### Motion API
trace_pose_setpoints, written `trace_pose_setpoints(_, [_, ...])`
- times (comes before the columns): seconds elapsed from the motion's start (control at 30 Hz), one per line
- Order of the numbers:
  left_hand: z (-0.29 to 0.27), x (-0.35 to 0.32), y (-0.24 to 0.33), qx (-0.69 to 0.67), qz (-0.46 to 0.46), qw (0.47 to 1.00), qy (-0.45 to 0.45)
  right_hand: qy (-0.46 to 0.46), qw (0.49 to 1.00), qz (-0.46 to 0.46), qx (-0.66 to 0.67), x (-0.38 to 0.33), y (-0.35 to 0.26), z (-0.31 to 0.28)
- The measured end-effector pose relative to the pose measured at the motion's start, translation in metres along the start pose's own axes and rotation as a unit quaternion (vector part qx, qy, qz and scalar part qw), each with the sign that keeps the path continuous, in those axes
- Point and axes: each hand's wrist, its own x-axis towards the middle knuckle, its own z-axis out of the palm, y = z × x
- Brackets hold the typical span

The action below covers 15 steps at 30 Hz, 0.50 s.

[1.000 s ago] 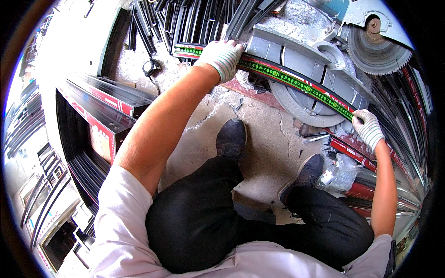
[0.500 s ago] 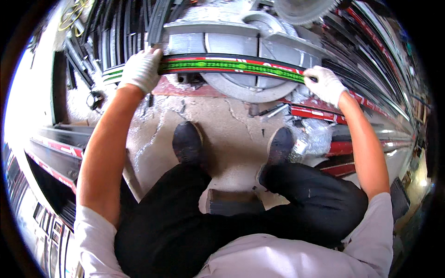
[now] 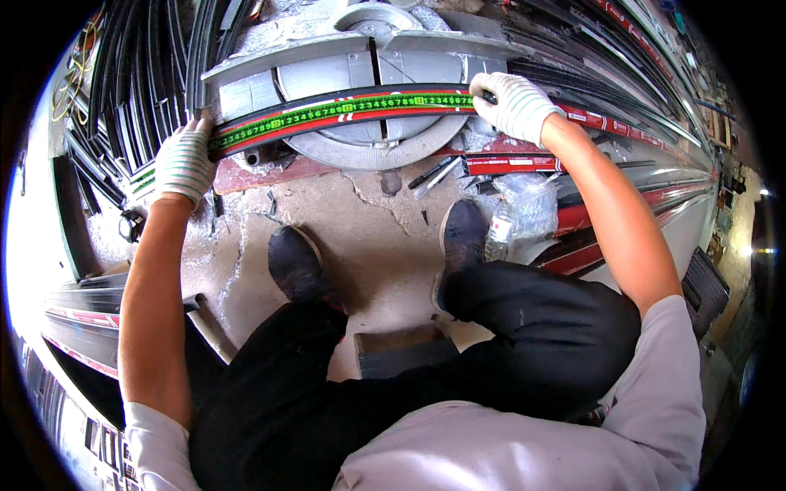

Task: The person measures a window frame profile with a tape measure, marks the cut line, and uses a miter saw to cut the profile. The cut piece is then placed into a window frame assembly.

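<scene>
Head camera: cracked floor [image 3: 377, 245], strewn with dark chips and pale dust, occupies the middle. At its far side sits a silver saw base [image 3: 323, 72] with an upright fence [image 3: 286, 54]. A long strip [image 3: 381, 113] lies crosswise over the near part of the base; whether it touches the base cannot be determined. Its face is red with white marks, bordered by black edges, and it looks bowed in this wide lens. A green measuring tape [image 3: 311, 114] with dark numerals runs lengthwise along that face.

Edges and room: the fence stands apart from the strip's far edge, with grey plate showing between. The base's rounded rim projects on the near side, and floor extends from there to two dark shoes [image 3: 299, 262]. Black strips [image 3: 139, 82] crowd the space beyond the left hand [image 3: 185, 162]; crumpled plastic wrap [image 3: 528, 204] lies below the right hand [image 3: 514, 106].

Both hands wear striped gloves. Left fingers are bent over the strip, their grip partly hidden. Right fingers are curled closed around strip and tape. A bottle [image 3: 499, 233] is beside the right shoe; a black marker [image 3: 430, 173] lies near the rim.
</scene>
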Motion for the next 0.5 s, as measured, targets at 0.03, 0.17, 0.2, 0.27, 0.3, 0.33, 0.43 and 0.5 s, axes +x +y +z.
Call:
trace_pose_setpoints(0.03, [0.0001,0.0006,0.0005,0.005,0.001,1.0,0.001,0.005,1.0,0.001,0.006,-0.0007,-0.002,-0.0008])
trace_pose_setpoints(0.17, [-0.0004,0.003,-0.002,0.042,-0.011,0.998,-0.05,0.0,1.0,0.012,0.017,-0.0013,-0.0038,-0.0032])
trace_pose_setpoints(0.2, [-0.0009,0.0033,-0.0005,0.042,-0.007,0.998,-0.049,0.001,1.0,0.017,0.011,-0.0019,-0.004,-0.0026])
trace_pose_setpoints(0.27, [-0.0019,0.0022,0.0005,0.044,-0.002,0.998,-0.046,0.006,1.0,0.011,0.008,-0.002,-0.0035,-0.0013])
trace_pose_setpoints(0.3, [-0.0021,0.0024,0.0003,0.041,-0.001,0.998,-0.047,0.009,1.0,0.007,0.007,-0.0018,-0.0036,-0.001])
trace_pose_setpoints(0.33, [-0.0025,0.0028,-0.0002,0.038,-0.001,0.998,-0.049,0.012,1.0,0.01,0.007,-0.0022,-0.0038,-0.0007])
trace_pose_setpoints(0.43, [0.006,0.0,-0.0085,0.03,0.011,0.999,-0.018,0.024,1.0,0.006,-0.001,-0.0019,-0.0056,0.0012])
trace_pose_setpoints(0.5, [0.0029,0.0,-0.0062,0.028,0.009,0.999,-0.023,0.01,1.0,0.014,-0.005,-0.001,-0.0061,0.0018])
